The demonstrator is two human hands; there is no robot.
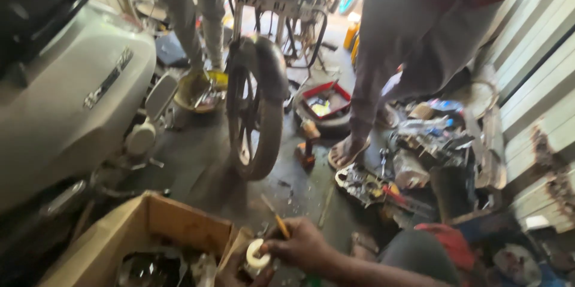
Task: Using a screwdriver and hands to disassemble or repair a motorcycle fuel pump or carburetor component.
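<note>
My right hand (302, 245) reaches in from the lower right and is closed around a thin screwdriver (277, 220) with an orange handle. Its tip points up and to the left. Just below it is a small white round part (257, 255). My left hand (235, 274) shows only partly at the bottom edge and cups that part from underneath. Both hands hover beside the right corner of an open cardboard box (150, 218) that holds dark metal parts.
A grey scooter (72, 95) fills the left. A motorcycle's rear wheel (254, 119) stands ahead on the oily floor. One person in sandals (350, 150) stands to its right, another stands behind. A red tray (326, 100) and scattered tools and scrap (419, 143) lie by the shutter wall (539, 83).
</note>
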